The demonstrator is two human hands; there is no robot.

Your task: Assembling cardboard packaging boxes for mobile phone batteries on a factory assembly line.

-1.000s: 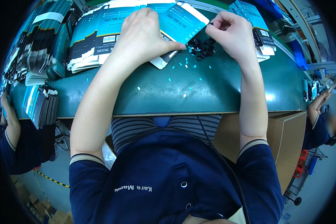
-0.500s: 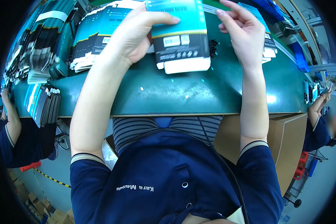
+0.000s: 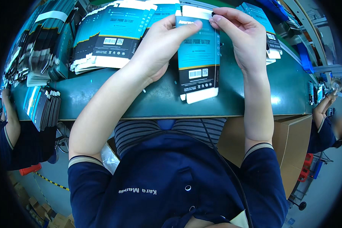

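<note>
A teal and black phone battery carton (image 3: 197,57) with white end flaps is held up over the green table. My left hand (image 3: 165,47) grips its upper left side, thumb across the front and fingers hidden behind. The carton looks slim, with a narrow side panel showing along its right edge. At the upper right corner, the thumb and forefinger of my right hand (image 3: 245,40) are pinched together. A small black piece (image 3: 213,14) shows at those fingertips; its kind is too small to tell.
Fanned stacks of flat cartons (image 3: 116,36) lie at the back left, and a banded bundle (image 3: 51,34) stands farther left. More cartons (image 3: 260,22) lie at the right. A smaller pile (image 3: 45,106) overhangs the table's front edge. A cardboard box (image 3: 292,144) stands below, right. Co-workers sit at both sides.
The carton has come nearer to me and slightly right in my left hand. My right fingers have closed into a pinch by its top corner. The carton stacks behind are more exposed.
</note>
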